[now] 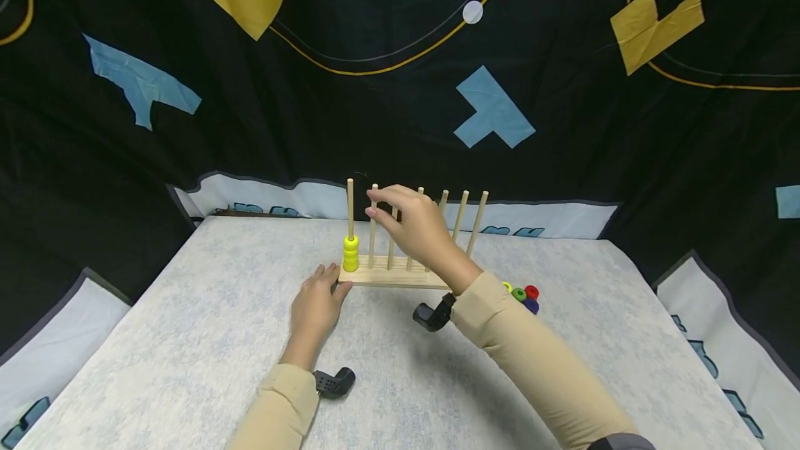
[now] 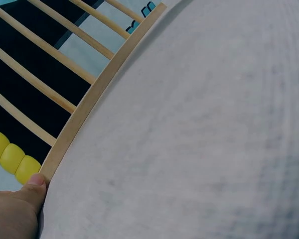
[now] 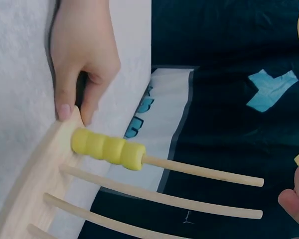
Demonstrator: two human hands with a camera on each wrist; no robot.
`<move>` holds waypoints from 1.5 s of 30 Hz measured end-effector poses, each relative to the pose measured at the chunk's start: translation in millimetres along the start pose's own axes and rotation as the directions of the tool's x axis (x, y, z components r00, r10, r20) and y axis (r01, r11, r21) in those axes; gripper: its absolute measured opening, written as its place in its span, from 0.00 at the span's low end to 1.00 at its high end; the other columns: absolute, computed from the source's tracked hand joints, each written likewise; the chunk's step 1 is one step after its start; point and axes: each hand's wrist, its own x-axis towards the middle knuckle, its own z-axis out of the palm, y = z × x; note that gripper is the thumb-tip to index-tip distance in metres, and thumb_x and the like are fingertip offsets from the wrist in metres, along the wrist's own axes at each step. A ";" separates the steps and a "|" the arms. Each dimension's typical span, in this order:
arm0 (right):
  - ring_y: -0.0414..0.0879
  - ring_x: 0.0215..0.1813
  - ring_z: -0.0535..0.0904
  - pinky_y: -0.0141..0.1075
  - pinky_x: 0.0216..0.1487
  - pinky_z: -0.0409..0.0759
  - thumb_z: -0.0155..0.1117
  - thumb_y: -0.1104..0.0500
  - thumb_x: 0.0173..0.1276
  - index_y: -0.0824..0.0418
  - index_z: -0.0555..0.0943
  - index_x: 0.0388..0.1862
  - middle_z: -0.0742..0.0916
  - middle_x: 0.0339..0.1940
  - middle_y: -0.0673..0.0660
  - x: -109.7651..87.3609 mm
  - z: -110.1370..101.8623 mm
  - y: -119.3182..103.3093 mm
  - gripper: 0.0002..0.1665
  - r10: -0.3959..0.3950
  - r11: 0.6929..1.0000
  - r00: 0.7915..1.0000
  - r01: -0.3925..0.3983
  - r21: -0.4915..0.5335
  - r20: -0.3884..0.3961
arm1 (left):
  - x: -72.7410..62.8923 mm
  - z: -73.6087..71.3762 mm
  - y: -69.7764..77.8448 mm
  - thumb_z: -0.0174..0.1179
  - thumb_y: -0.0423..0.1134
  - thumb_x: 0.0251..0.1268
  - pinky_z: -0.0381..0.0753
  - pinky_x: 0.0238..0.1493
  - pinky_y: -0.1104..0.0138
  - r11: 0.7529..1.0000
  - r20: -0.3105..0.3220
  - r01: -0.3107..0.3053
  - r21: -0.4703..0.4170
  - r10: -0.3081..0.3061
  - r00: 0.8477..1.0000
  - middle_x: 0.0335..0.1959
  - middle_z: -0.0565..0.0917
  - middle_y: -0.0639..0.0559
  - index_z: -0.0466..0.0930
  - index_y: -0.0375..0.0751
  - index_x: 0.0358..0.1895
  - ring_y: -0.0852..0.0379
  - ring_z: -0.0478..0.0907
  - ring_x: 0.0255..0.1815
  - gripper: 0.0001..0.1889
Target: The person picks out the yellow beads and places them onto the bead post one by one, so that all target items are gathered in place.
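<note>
A wooden peg stand (image 1: 400,278) with several upright pegs stands on the table. Its leftmost peg carries several stacked yellow beads (image 3: 108,148). My left hand (image 1: 315,304) grips the left end of the base, with the thumb (image 2: 36,186) on the front edge and fingers beyond it. Up near the tops of the pegs is my right hand (image 1: 409,224), index finger and thumb apart beside the second peg (image 3: 164,199) from the left. No bead shows between those fingers. In the right wrist view, only its fingertips (image 3: 293,204) appear at the right edge.
Loose red (image 1: 532,292), green (image 1: 519,294) and dark blue (image 1: 531,305) beads lie on the table (image 1: 387,380) to the right of the stand, partly behind my right sleeve. A dark cloth (image 1: 375,123) with tape shapes hangs behind the table.
</note>
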 end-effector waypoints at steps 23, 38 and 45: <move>0.41 0.37 0.76 0.34 0.34 0.76 0.66 0.52 0.71 0.53 0.85 0.54 0.89 0.52 0.48 -90.6 -43.2 67.1 0.16 0.242 0.970 0.970 -0.242 -0.013 0.032 | -1.3 -2.9 -0.9 0.55 0.54 0.73 0.66 0.70 0.38 1.000 0.000 -0.026 0.013 0.026 1.000 0.74 0.69 0.45 0.69 0.41 0.71 0.38 0.62 0.76 0.30; 0.59 0.66 0.77 0.60 0.64 0.76 0.61 0.51 0.75 0.58 0.81 0.61 0.86 0.57 0.60 -145.8 -66.4 137.4 0.21 0.567 0.822 0.822 -0.562 -0.091 0.054 | -0.8 -1.0 -3.2 0.56 0.54 0.73 0.65 0.71 0.38 0.999 0.000 -0.033 0.002 0.033 0.999 0.74 0.69 0.45 0.69 0.41 0.71 0.39 0.61 0.77 0.30; 0.61 0.68 0.74 0.62 0.67 0.71 0.59 0.48 0.75 0.58 0.77 0.66 0.84 0.61 0.61 -163.0 -62.5 159.3 0.25 0.683 0.728 0.709 -0.644 -0.234 0.176 | -0.8 -0.2 -2.0 0.55 0.54 0.73 0.66 0.69 0.37 0.999 0.005 -0.030 0.013 0.030 1.000 0.74 0.69 0.45 0.69 0.42 0.72 0.37 0.62 0.76 0.30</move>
